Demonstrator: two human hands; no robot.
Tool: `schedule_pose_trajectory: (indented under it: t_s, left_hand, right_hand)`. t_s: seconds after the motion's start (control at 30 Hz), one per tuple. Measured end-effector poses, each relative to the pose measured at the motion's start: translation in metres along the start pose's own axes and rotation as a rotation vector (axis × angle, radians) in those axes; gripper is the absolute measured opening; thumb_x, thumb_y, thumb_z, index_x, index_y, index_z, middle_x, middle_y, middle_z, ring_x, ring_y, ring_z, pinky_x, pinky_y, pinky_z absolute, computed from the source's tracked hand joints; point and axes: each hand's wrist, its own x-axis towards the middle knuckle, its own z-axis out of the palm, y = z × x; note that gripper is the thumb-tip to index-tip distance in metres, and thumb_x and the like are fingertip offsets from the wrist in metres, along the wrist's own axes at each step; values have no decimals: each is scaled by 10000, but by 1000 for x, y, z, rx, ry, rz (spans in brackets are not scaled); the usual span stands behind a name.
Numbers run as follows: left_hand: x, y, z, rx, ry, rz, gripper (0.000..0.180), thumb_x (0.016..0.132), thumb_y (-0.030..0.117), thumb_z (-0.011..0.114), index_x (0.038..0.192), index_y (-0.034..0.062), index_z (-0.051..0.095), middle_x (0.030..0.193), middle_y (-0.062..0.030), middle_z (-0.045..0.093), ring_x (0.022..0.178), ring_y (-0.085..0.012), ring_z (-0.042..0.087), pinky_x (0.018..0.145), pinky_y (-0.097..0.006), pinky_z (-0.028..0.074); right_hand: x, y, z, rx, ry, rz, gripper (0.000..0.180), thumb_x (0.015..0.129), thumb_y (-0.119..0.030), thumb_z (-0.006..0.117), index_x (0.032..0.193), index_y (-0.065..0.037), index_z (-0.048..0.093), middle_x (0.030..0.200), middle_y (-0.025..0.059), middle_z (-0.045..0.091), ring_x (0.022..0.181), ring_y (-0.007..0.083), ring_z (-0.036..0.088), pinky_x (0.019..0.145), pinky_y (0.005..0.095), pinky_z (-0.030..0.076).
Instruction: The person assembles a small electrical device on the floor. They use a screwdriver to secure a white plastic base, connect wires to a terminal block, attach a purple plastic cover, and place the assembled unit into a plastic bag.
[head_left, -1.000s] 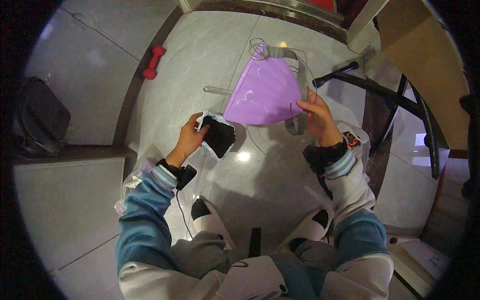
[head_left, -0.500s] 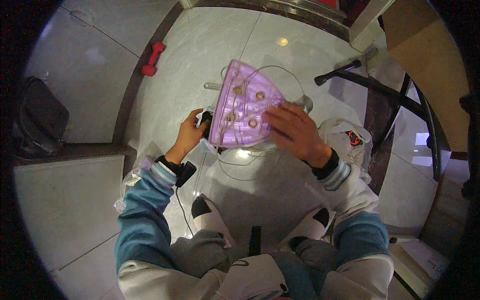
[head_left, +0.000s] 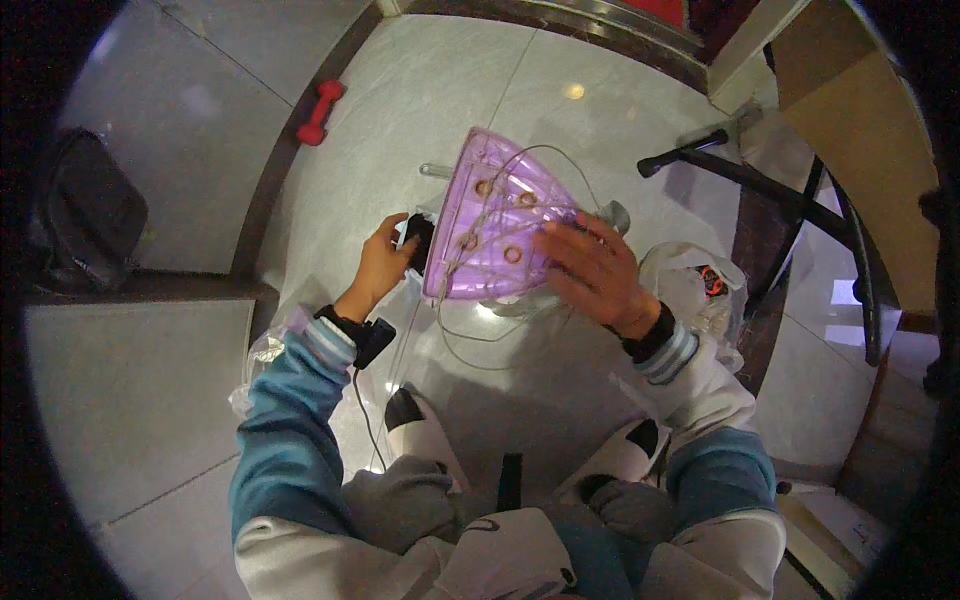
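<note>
A translucent purple plastic housing (head_left: 497,272), flat along its left edge and narrowing to the right, lies over the floor tiles in front of me. Several brownish rings and a thin grey cord (head_left: 545,149) show on it; the cord loops out beyond its edges. At its left edge my left hand (head_left: 382,265) is closed on a black object with a white wrapping (head_left: 418,240), whose kind I cannot make out. My right hand (head_left: 600,275) lies with outstretched fingers over the housing's narrow right end. What is under the housing is hidden.
A red dumbbell (head_left: 321,112) lies far left, near a dark bag (head_left: 88,215). Black stand legs (head_left: 765,183) reach in from the right. A clear plastic bag (head_left: 680,262) holding an orange-and-black item sits right of my hand, and more crumpled plastic (head_left: 262,350) is by my left sleeve.
The whole view has shifted slightly. The right hand's fingers, blurred before, are sharper and still over the housing's right end. The left hand keeps its hold at the left edge.
</note>
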Motion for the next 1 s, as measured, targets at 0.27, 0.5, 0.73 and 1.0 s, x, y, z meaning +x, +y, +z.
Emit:
schedule_pose_trajectory:
  t_s: [0.27,0.5,0.73,1.0]
  left_hand:
    - [4,1,1,-205,-9,-105,443,792,85,638,1194,-6,477,804,-128,569,513,-183,592,414,-291,480]
    - [2,21,4,-236,2,-140,422,810,133,610,1171,-43,478,667,-119,564,439,-195,574,405,-315,459]
    - [-10,50,3,-298,3,-158,300,836,171,561,1055,-27,505,691,-119,577,449,-187,566,371,-295,446]
    - [-7,54,-1,-35,90,-68,249,810,195,575,988,26,531,654,-153,615,574,-275,607,546,-371,466]
  right_hand:
    - [20,-17,2,803,468,1095,296,816,-13,622,1068,-46,470,986,46,592,884,129,558,792,257,443]
    - [35,-46,12,982,292,1285,334,831,-113,649,1085,-12,458,955,57,586,844,129,543,752,267,450]
    - [20,-65,44,686,-55,1213,383,817,-137,663,1108,13,464,973,94,571,838,123,528,745,251,433]
    - [30,-69,36,669,52,1167,391,821,-189,634,1107,20,468,935,191,600,847,265,594,758,337,465]
